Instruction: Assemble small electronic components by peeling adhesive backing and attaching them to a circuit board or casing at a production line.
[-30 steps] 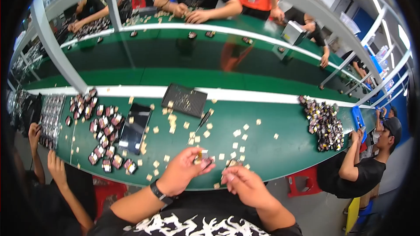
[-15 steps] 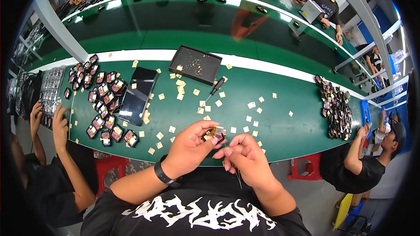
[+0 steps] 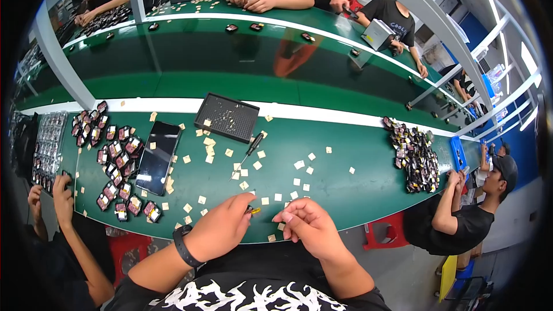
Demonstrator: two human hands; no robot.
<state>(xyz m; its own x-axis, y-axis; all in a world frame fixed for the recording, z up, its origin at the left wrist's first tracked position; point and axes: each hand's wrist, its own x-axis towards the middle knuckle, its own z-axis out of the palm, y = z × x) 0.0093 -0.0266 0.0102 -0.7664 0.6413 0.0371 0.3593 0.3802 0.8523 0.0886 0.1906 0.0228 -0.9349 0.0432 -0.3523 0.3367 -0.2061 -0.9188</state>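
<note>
My left hand (image 3: 222,226), with a dark band at its wrist, is closed round a small electronic part (image 3: 252,211); only its dark edge and a bit of yellow show past the fingers. To its right, my right hand (image 3: 309,227) has its thumb and fingers curled together in a pinch. What they hold, if anything, is too small to make out. Both hands hover over the near edge of the green table (image 3: 340,196), a short gap between them. Ahead of them lies a screwdriver (image 3: 253,144) among scattered small cream squares (image 3: 265,200).
A black tray (image 3: 227,117) with small bits stands at the back. Left of it lie a black phone (image 3: 158,158) and many dark-and-pink modules (image 3: 118,158). Another module heap (image 3: 416,158) is at right. Co-workers sit on both sides and across a dark green conveyor (image 3: 219,52).
The view has shifted, so the table sits lower and further left. My hands have drawn apart, and the left has turned over the part. The thin tweezers below my right hand no longer show.
</note>
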